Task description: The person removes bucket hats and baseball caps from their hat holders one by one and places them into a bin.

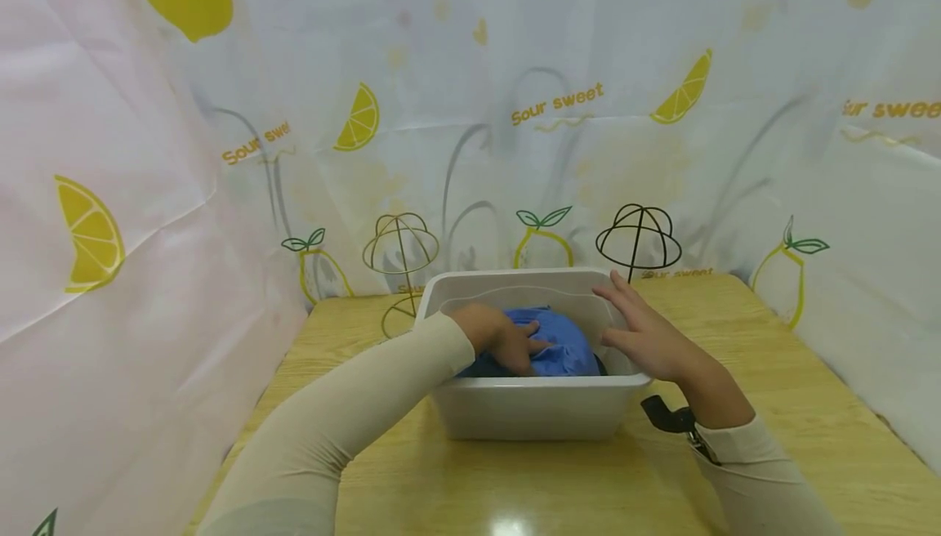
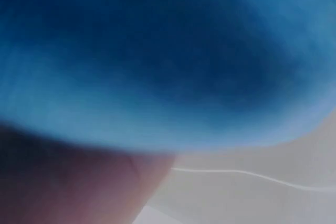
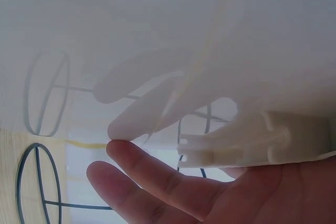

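Observation:
My left hand (image 1: 509, 344) reaches down into a white plastic tub (image 1: 532, 409), its visible fingers spread against a crumpled blue cloth item (image 1: 569, 344), rounded like a cap. Some of its fingertips are hidden. Blurred blue fabric (image 2: 173, 66) fills most of the left wrist view, with part of the hand (image 2: 89, 187) under its edge. Over the tub's right side is my right hand (image 1: 650, 336), fingers extended and holding nothing. In the right wrist view its straight fingers (image 3: 163, 182) lie close to a smooth pale surface that mirrors them. Something darker lies beneath the blue item.
Behind the tub stand a gold wire rack (image 1: 402, 246) at left and a black wire rack (image 1: 638, 238) at right, both dome-topped. The wooden table (image 1: 412, 487) meets a lemon-printed white curtain (image 1: 441, 54) at the back and sides.

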Action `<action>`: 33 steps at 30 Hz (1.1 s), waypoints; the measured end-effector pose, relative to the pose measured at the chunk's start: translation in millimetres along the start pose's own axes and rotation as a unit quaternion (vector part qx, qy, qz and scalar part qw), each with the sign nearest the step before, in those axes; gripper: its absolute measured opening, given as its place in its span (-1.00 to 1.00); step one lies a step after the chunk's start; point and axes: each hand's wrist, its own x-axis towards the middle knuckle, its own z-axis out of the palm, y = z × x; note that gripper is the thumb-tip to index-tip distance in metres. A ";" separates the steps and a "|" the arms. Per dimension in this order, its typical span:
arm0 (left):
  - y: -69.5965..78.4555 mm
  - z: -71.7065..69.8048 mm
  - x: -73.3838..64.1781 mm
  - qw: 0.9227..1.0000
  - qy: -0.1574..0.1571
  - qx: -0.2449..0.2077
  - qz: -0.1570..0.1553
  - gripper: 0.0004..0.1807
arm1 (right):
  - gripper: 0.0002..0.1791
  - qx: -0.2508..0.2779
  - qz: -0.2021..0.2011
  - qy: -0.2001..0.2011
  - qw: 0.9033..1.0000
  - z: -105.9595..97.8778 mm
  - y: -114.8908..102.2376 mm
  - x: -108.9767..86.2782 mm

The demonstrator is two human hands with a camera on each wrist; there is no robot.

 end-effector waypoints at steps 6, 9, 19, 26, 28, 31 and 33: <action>2.6 -1.5 1.4 1.000 -0.008 -0.005 0.003 -0.14 | -0.22 0.003 -0.002 0.002 1.000 -0.6 1.5 -0.4; 2.8 -2.7 1.2 1.000 -0.002 -0.026 0.006 -0.12 | -0.22 -0.001 0.001 0.005 1.000 -1.3 2.0 -0.3; -2.7 -3.6 -13.5 0.995 0.033 -0.096 -0.006 -0.05 | -0.23 0.005 -0.001 0.001 1.000 0.5 -1.4 -1.4; -17.4 -12.8 -39.6 0.990 0.107 -0.086 -0.011 -0.02 | -0.22 -0.009 0.006 0.002 1.000 -0.3 -1.3 -0.4; -22.1 -15.7 -48.7 0.990 0.119 -0.080 -0.012 -0.01 | -0.22 -0.013 0.005 0.004 1.000 -0.9 -1.1 0.0; -28.9 -16.1 -63.5 0.987 0.136 -0.089 -0.015 0.03 | -0.25 -0.001 0.007 -0.001 1.000 -2.6 -0.9 -0.3; -35.9 -13.9 -73.2 0.984 0.149 -0.098 -0.023 0.07 | -0.26 0.010 0.010 -0.006 1.000 -4.7 -0.8 -0.6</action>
